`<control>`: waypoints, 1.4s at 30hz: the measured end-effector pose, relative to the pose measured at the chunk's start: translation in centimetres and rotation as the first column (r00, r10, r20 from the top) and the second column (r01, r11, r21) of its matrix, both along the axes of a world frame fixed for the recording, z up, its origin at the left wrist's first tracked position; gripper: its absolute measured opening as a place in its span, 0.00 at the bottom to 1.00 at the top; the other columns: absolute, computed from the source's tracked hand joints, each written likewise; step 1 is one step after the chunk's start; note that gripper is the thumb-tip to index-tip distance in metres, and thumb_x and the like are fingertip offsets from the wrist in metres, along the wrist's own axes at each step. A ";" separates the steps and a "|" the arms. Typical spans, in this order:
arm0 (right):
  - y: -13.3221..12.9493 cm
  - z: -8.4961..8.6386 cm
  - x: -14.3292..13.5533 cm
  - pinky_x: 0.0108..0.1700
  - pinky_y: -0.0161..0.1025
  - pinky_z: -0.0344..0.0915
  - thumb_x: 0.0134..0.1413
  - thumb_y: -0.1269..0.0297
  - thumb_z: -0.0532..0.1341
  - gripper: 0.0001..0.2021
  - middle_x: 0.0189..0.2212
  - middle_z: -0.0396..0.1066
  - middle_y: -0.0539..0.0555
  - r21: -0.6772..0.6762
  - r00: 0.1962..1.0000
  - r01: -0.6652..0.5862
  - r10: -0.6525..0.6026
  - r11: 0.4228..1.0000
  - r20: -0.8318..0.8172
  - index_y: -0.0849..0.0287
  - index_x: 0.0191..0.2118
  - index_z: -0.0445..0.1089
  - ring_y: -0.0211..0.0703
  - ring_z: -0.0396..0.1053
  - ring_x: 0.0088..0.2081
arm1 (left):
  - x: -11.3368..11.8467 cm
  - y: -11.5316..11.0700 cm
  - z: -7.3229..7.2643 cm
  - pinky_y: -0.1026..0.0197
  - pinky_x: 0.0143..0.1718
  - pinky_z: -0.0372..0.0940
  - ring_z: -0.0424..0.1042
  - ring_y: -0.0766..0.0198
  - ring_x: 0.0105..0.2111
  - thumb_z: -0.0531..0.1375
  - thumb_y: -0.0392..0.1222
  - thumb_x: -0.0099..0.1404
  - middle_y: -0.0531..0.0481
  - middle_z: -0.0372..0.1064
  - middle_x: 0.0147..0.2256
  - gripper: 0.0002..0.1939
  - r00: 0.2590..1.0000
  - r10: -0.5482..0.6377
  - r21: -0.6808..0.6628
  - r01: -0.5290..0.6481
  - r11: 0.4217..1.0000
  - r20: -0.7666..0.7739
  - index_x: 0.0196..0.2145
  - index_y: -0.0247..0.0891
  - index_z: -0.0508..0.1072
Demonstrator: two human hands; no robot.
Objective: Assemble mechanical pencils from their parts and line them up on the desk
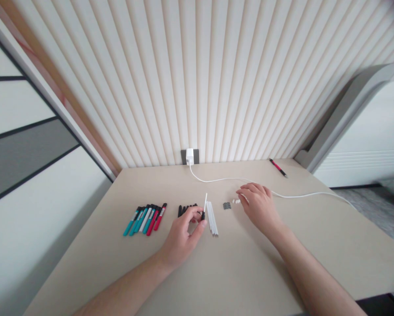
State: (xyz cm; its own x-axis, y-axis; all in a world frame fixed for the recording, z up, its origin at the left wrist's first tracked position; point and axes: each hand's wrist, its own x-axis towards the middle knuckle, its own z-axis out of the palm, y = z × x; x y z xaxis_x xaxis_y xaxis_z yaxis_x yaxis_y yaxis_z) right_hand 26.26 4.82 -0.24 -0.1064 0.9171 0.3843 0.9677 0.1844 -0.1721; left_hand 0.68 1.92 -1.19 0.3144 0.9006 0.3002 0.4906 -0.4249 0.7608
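Fingers of left hand (183, 235) are clamped on black-ended white refill (205, 204); right hand (258, 206) is held beside white pieces (235, 201), finger closure unclear.

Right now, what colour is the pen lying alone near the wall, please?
The pen is red and black, seen in the head view.

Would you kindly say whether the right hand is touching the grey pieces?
Apart: the head view shows table between the right hand and the grey pieces.

We see a white charger (190, 155) in a dark socket (184, 158), its cable (213, 180) curving across the table (249, 272) below the fluted wall (197, 79).
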 end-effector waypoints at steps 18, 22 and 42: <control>0.1 -0.7 1.0 0.48 0.49 0.53 0.60 0.72 0.54 0.12 0.42 0.74 0.55 0.017 0.983 0.177 -0.178 0.984 0.050 0.55 0.41 0.74 0.51 0.65 0.47 | 0.0 0.2 -0.5 0.61 0.44 0.66 0.72 0.63 0.40 0.55 0.41 0.68 0.49 0.74 0.40 0.10 0.997 -0.045 -0.012 0.046 0.999 0.054 0.47 0.41 0.67; 0.2 -0.6 1.1 0.47 0.51 0.54 0.60 0.71 0.54 0.11 0.41 0.74 0.57 0.013 0.981 0.190 -0.191 0.982 0.031 0.56 0.41 0.74 0.53 0.66 0.47 | -0.1 0.2 -0.4 0.62 0.42 0.65 0.71 0.64 0.38 0.57 0.40 0.66 0.51 0.72 0.37 0.10 1.000 -0.017 0.045 0.016 0.999 0.013 0.46 0.41 0.67; -1.6 -0.3 -4.5 0.47 0.47 0.62 0.59 0.73 0.55 0.11 0.40 0.73 0.56 0.052 0.836 -0.480 0.474 0.876 -0.276 0.55 0.45 0.71 0.47 0.66 0.45 | 0.1 -0.1 -0.1 0.60 0.40 0.61 0.65 0.62 0.36 0.57 0.37 0.65 0.49 0.65 0.32 0.03 0.962 -0.234 0.101 0.250 0.963 -0.143 0.38 0.38 0.68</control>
State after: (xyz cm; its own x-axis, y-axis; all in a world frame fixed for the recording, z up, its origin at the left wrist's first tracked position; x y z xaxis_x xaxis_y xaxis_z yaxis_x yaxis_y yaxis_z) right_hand 21.78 3.25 -0.54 -0.4267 0.7868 0.4458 0.6748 0.6053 -0.4223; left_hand 0.74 1.77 -1.27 0.5613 0.7537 0.3419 0.4523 -0.6253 0.6359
